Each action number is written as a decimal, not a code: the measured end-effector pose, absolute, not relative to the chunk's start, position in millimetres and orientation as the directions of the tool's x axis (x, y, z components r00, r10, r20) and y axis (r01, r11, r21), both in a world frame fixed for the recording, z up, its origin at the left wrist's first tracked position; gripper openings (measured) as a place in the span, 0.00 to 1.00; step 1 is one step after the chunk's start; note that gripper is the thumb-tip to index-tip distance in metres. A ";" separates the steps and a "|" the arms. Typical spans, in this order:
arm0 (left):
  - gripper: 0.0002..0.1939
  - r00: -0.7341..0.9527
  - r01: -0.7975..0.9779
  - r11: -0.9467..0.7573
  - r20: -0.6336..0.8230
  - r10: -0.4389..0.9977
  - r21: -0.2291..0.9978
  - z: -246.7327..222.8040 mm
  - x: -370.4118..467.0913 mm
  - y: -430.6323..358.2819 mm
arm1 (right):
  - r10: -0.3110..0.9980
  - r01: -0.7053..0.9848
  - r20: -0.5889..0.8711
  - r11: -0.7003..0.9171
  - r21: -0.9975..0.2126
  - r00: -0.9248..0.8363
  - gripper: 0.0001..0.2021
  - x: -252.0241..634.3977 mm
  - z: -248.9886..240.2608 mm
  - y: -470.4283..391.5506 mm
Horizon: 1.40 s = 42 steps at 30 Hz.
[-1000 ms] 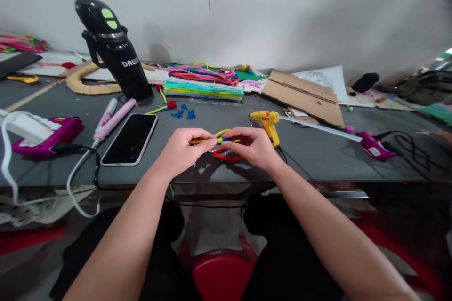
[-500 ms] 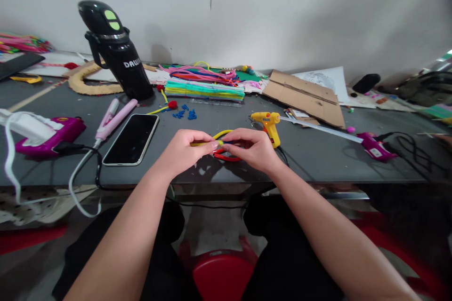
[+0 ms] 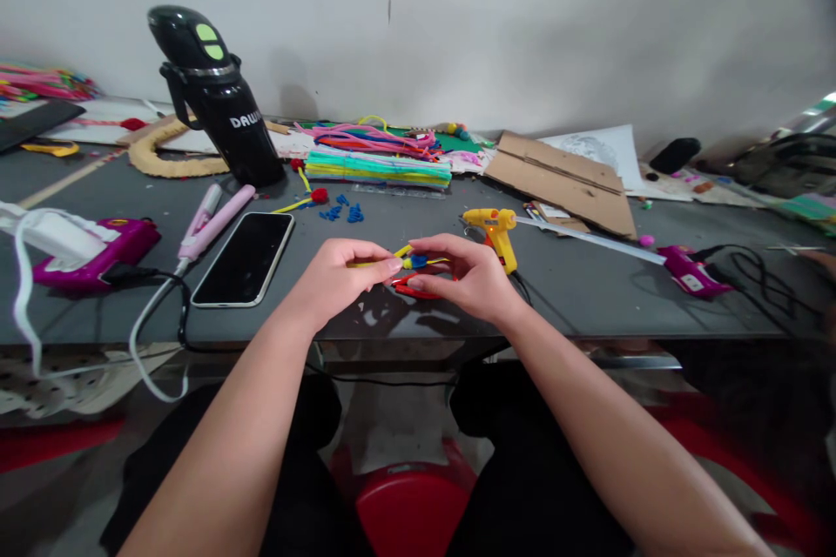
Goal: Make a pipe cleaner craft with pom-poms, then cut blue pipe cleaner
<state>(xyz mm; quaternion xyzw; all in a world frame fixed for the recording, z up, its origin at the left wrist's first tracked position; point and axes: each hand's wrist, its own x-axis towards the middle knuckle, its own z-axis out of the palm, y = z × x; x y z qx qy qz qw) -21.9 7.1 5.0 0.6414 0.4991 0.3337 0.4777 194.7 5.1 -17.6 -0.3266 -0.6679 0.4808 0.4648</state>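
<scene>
In the head view, the left hand pinches a thin yellow stick between its thumb and first finger. The stick points across to the right hand, and a small blue piece is around it, in the space between the two hands, over the front part of the gray table. The right hand is curved, with its thumb and first finger a little apart and the blue piece showing between them. I cannot tell if its other fingers touch the stick. Just under the right hand is a tool with red handles, partly hidden. A yellow glue gun is near the right hand, on its far side. Past the hands, little blue bits lie on the table, close to a red fuzzy ball. Behind those is a pile of bright fuzzy sticks. To the left are a phone, a pink iron and a big black bottle. Brown cardboard lies at the back right.
</scene>
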 end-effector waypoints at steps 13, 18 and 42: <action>0.18 0.316 0.298 -0.010 -0.089 0.945 0.955 -0.3 -22.5 10.4 | 0.839 0.210 0.409 0.499 -0.841 -0.359 0.09 194.1 -9.8 2.5; 0.17 0.328 0.295 -0.017 -0.085 0.941 0.955 1.8 -23.0 10.2 | 0.829 0.255 0.436 0.532 -0.807 -0.351 0.08 193.3 -6.9 0.5; 0.16 0.339 0.307 0.008 -0.117 0.933 0.952 4.3 -22.5 9.4 | 0.829 0.223 0.427 0.521 -0.824 -0.362 0.10 193.1 -9.3 -1.5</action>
